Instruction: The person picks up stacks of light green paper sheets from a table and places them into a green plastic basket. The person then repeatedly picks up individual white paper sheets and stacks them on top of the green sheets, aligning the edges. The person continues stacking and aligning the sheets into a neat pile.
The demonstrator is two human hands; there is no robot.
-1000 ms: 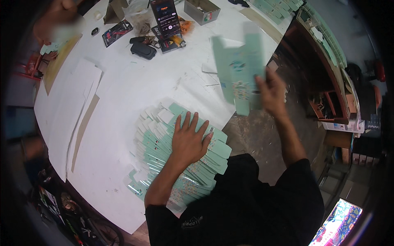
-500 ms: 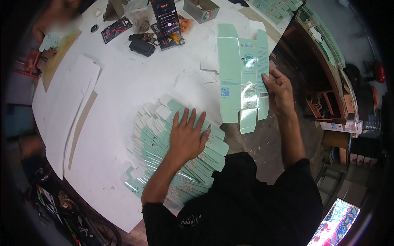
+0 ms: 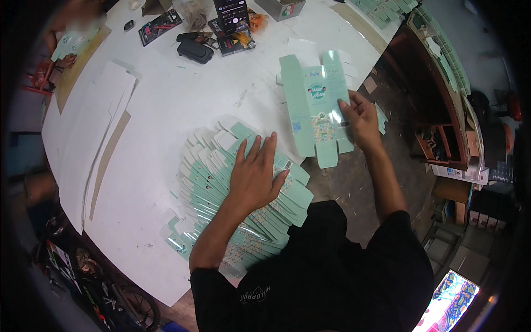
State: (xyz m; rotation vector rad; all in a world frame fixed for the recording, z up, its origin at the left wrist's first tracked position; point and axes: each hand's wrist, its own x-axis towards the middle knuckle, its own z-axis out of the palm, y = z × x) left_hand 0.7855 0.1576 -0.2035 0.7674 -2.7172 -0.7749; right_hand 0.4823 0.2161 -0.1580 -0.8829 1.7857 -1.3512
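Observation:
A flat, light green carton blank [image 3: 322,102] with printed panels and end flaps is held up over the table's right edge. My right hand [image 3: 360,119] pinches its right side, thumb on the printed face. My left hand [image 3: 255,176] lies flat, fingers stretched, on a fanned pile of similar green carton blanks [image 3: 207,180] at the near edge of the table. Part of that pile is hidden under my left forearm. Just right of my right hand shows another green piece [image 3: 380,118], mostly hidden.
On the white table [image 3: 149,127] are a phone [image 3: 234,19], a black case [image 3: 195,51], a packaged item [image 3: 160,26] and a grey box [image 3: 281,8]. Large white sheets [image 3: 91,122] lie left. A co-worker's hand [image 3: 69,60] holds green card at the far left. A wooden cabinet [image 3: 426,105] stands right.
The carton blank in my right hand has moved left and slightly toward me, tilting a little. A green piece now shows beside that hand. My left hand stays on the pile.

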